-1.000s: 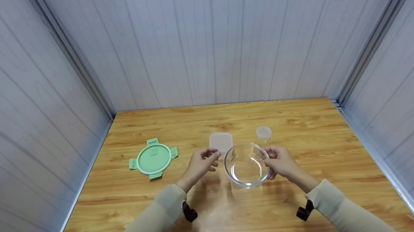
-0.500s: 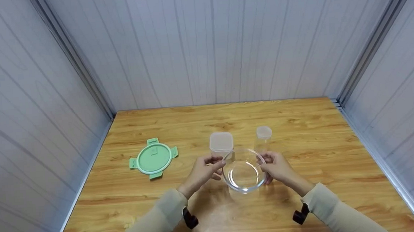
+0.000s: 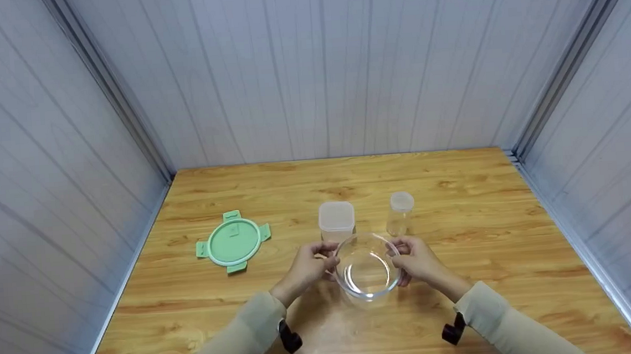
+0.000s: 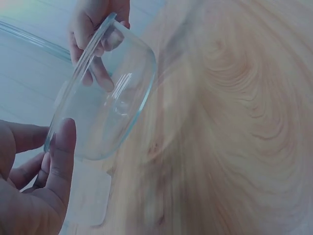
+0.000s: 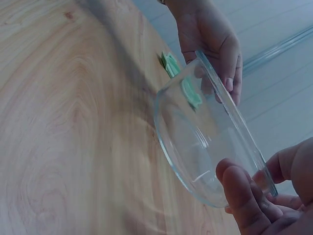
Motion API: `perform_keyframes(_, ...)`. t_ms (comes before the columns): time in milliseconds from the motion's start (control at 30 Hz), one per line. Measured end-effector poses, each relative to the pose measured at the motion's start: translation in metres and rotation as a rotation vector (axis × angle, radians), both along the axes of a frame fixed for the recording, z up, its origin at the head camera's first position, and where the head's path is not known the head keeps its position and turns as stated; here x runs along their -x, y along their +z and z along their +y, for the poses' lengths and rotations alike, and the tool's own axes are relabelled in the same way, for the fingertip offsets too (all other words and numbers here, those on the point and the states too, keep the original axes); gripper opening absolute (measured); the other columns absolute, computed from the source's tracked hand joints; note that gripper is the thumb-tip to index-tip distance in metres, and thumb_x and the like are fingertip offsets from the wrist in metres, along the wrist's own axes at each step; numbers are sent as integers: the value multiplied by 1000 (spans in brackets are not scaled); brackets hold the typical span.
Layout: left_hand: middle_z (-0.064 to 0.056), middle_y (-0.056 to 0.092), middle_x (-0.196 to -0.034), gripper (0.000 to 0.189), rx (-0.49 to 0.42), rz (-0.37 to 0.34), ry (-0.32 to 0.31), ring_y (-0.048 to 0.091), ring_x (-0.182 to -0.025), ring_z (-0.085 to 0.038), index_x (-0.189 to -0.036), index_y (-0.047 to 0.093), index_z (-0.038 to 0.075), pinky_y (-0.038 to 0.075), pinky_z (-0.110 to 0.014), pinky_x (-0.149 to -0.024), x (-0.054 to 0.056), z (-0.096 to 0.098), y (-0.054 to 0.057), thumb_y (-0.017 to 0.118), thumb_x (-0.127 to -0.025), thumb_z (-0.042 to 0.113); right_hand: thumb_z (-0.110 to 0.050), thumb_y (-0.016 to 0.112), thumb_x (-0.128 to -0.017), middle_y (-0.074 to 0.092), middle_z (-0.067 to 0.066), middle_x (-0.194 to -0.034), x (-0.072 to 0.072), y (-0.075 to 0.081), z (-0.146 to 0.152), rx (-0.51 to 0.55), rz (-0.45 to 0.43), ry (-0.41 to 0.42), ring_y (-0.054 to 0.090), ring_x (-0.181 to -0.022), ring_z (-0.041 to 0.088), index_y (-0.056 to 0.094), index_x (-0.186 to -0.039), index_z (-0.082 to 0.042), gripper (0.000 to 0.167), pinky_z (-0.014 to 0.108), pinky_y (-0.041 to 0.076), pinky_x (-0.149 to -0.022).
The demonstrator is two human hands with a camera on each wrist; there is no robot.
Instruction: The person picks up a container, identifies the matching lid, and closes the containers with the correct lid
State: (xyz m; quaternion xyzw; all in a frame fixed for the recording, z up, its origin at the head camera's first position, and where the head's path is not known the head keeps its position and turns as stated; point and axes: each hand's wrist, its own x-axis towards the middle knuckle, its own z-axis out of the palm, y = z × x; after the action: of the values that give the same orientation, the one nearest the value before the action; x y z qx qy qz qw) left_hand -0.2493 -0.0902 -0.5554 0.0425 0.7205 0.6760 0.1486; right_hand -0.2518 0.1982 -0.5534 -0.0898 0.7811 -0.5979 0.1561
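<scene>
A clear round glass bowl (image 3: 367,270) stands between both hands in the head view, its open top facing up. My left hand (image 3: 306,269) pinches the rim on the left, thumb and fingers on either side of the glass. On the opposite side, my right hand (image 3: 418,260) grips the rim the same way. In the left wrist view, the bowl (image 4: 110,103) appears close over the wooden tabletop with nothing inside it. Just behind it stands a square translucent container (image 3: 336,217), its lower part overlapped by the left fingers and rim.
A round green lid (image 3: 234,242) with flaps folded outward lies on the table to the left. Behind the right hand stands a clear cylindrical jar (image 3: 400,215) with a whitish lid. Panelled walls (image 3: 325,76) enclose the wooden table (image 3: 461,189) at back and sides.
The bowl has moved slightly left and toward the person, uncovering more of the jar. My left hand, apart from the bowl a second ago, now holds its rim. The right hand moved along with it.
</scene>
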Motion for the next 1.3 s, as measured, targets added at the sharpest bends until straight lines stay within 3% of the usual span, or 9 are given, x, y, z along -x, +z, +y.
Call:
perform_keyframes(500, -6, 59, -97, 35, 80, -7, 17, 61, -65, -12, -131, 66, -13, 59, -21, -58, -3, -2, -7, 65, -96, -11, 6, 58, -89, 71, 37, -122, 0, -11, -8, -38, -36, 7, 64, -48, 10, 50, -139, 20, 52, 23, 56, -45)
perform_keyframes(800, -6, 57, -93, 33, 75, 13, 27, 58, -63, -13, -127, 63, -15, 55, -20, -54, -6, -2, -12, 63, -94, -13, 7, 58, -92, 74, 33, -113, 2, -20, -12, -53, -30, 21, 64, -47, 9, 53, -132, 19, 42, 22, 54, -43)
perform_keyframes(1067, -4, 56, -91, 30, 122, 47, 20, 56, -76, -14, -123, 64, -14, 54, -19, -58, -7, -3, -15, 64, -93, -10, 5, 60, -95, 74, 31, -109, 2, -22, -12, -76, -7, 54, 61, -47, 7, 53, -133, 19, 41, 21, 53, -44)
perform_keyframes(1300, -5, 56, -94, 30, 126, 4, 22, 58, -74, -14, -125, 64, -12, 56, -20, -59, -7, -4, -20, 64, -96, -10, 5, 60, -96, 76, 25, -101, 1, -26, -13, -41, -10, 53, 63, -45, 7, 53, -126, 19, 33, 22, 52, -42)
